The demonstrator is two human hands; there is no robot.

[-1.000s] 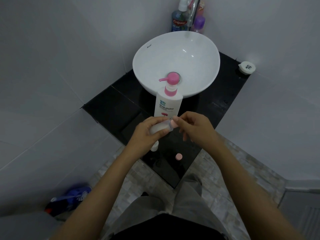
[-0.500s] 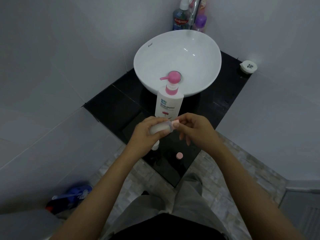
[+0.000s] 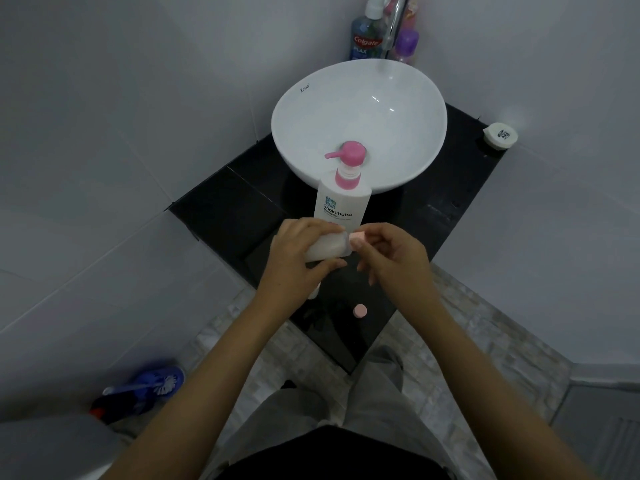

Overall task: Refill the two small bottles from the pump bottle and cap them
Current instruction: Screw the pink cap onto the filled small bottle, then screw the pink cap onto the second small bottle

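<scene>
My left hand (image 3: 294, 261) grips a small translucent white bottle (image 3: 327, 248), held tilted with its mouth to the right. My right hand (image 3: 393, 254) pinches a pink cap (image 3: 357, 238) at that mouth. Just behind my hands a white pump bottle (image 3: 341, 202) with a pink pump head stands on the black counter (image 3: 225, 216). A second small bottle (image 3: 313, 293) stands on the counter, mostly hidden under my left hand. A loose pink cap (image 3: 360, 310) lies on the counter near the front corner.
A white basin (image 3: 398, 109) sits behind the pump bottle, with a mouthwash bottle (image 3: 363, 39) and a purple bottle (image 3: 407, 43) by the tap. A small round white container (image 3: 499, 135) rests at the counter's right corner. A blue brush (image 3: 149, 388) lies on the floor at left.
Both hands stay at the small bottle; my right fingers have shifted slightly around the pink cap at its mouth. The view has moved a little.
</scene>
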